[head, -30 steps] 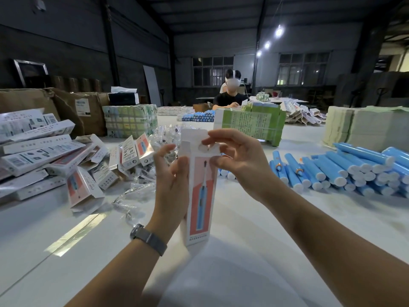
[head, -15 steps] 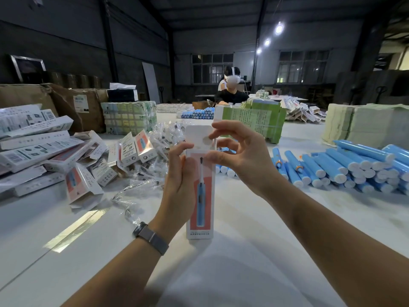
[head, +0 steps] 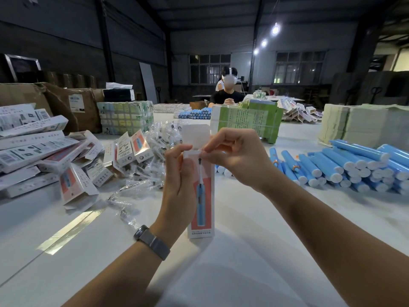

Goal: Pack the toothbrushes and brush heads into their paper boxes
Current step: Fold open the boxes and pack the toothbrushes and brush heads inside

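A tall paper box (head: 202, 209), white and coral with a blue toothbrush printed on it, stands upright on the white table (head: 243, 262) in front of me. Its white top flap stands up behind my fingers. My left hand (head: 179, 185) grips the box's left side near the top. My right hand (head: 236, 156) pinches the box's top front edge with thumb and fingertips. Blue toothbrush handles (head: 345, 167) lie piled at the right. Clear-wrapped brush heads (head: 150, 165) lie heaped left of the box.
Packed and folded paper boxes (head: 44, 151) are stacked at the left, brown cartons (head: 73, 105) behind them. A green printed bundle (head: 245, 120) and a pale stack (head: 363, 127) stand further back. Another person (head: 228, 91) sits at the far end.
The box has turned its printed front squarely to me and settled lower. My right hand came down from the hanging flap to pinch the top front edge; my left hand closed round the side.
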The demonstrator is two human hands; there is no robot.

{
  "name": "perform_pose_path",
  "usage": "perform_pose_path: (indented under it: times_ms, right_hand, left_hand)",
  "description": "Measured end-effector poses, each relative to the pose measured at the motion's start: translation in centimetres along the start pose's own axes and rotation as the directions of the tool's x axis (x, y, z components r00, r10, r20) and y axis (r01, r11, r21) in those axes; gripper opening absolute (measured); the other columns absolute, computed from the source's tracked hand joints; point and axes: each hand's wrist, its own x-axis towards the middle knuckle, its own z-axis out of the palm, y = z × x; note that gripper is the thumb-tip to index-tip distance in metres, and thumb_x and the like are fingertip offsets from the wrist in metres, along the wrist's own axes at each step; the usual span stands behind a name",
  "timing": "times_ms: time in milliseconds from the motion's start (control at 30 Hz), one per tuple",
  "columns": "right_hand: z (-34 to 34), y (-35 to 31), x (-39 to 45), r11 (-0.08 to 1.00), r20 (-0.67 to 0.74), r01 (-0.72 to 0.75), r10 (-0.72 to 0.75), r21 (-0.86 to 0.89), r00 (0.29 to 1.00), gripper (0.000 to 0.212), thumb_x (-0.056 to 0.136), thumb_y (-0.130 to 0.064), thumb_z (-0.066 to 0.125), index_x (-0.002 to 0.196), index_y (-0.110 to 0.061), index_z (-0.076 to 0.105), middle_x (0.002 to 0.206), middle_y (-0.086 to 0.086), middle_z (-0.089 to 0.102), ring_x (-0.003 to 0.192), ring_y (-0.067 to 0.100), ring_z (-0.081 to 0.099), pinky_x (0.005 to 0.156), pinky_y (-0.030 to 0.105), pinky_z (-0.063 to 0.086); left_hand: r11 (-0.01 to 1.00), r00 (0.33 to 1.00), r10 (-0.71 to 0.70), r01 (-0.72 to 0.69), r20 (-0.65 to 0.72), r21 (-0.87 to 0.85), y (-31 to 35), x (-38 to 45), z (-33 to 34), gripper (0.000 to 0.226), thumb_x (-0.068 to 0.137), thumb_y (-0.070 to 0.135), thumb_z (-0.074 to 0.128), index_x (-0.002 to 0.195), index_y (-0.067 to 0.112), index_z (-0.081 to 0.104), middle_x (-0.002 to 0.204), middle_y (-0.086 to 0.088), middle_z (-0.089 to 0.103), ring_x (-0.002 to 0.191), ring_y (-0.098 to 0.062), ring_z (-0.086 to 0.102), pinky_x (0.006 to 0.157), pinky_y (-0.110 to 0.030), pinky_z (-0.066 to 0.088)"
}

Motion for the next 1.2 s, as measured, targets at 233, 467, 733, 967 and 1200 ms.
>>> perform_pose_path:
  times_ms: [233, 467, 733, 967, 1200]
  right_hand:
    - [0.39, -0.48, 0.25, 0.998, -0.022, -0.009, 0.011, 0.056, 1.0, 0.065, 0.076, 0.011, 0.074, 0.125, -0.028, 0.056, 0.122, -0.004, 0.064, 0.102, 0.013, 0.065, 0.078, 0.029, 0.054]
    - [0.37, -0.73, 0.12, 0.995, -0.033, -0.058, 0.061, 0.084, 0.998, 0.041, 0.075, 0.011, 0.075, 0.098, -0.022, 0.067, 0.083, -0.005, 0.073, 0.089, 0.013, 0.07, 0.073, 0.037, 0.051]
    - [0.49, -0.92, 0.19, 0.998, -0.021, -0.026, 0.027, 0.052, 0.999, 0.023, 0.077, -0.011, 0.077, 0.093, -0.024, 0.068, 0.079, -0.003, 0.069, 0.078, 0.014, 0.066, 0.07, 0.038, 0.049]
    - [-0.02, -0.36, 0.26, 0.996, 0.037, -0.077, 0.078, -0.037, 0.996, 0.026, 0.083, 0.001, 0.074, 0.098, -0.02, 0.069, 0.093, 0.001, 0.072, 0.092, 0.011, 0.068, 0.079, 0.028, 0.056]
    - [0.45, -0.62, 0.2, 0.985, 0.017, -0.014, 0.017, -0.171, 1.0, 0.015, 0.083, 0.0, 0.074, 0.087, -0.014, 0.07, 0.086, 0.003, 0.071, 0.082, 0.006, 0.065, 0.064, 0.026, 0.056]
  left_hand:
    - [0.999, 0.999, -0.02, 0.022, 0.042, -0.044, 0.33, 0.04, -0.14, 0.017, 0.106, 0.022, 0.028, 0.117, 0.028, 0.039, 0.095, 0.029, 0.059, 0.079, 0.0, 0.062, 0.066, -0.018, 0.054]
    - [0.999, 0.999, -0.015, 0.017, 0.045, -0.035, 0.74, -0.14, 0.03, 0.022, 0.105, 0.027, 0.029, 0.116, 0.045, 0.032, 0.097, 0.027, 0.059, 0.083, 0.0, 0.063, 0.067, -0.019, 0.054]
    - [0.999, 0.999, 0.0, 0.002, 0.047, -0.044, -0.08, 0.14, -0.13, 0.018, 0.105, 0.022, 0.03, 0.118, 0.026, 0.041, 0.085, 0.012, 0.057, 0.071, -0.01, 0.056, 0.063, -0.025, 0.05]
    - [0.999, 0.997, 0.01, -0.006, 0.072, -0.047, -0.15, 0.12, -0.29, 0.02, 0.106, 0.02, 0.03, 0.119, 0.025, 0.044, 0.099, 0.022, 0.062, 0.085, -0.006, 0.064, 0.071, -0.022, 0.054]
    - [1.0, 0.999, 0.0, 0.001, 0.054, -0.017, -0.04, 0.09, -0.43, 0.026, 0.106, 0.027, 0.031, 0.119, 0.046, 0.042, 0.098, 0.014, 0.065, 0.082, -0.019, 0.067, 0.07, -0.038, 0.06]
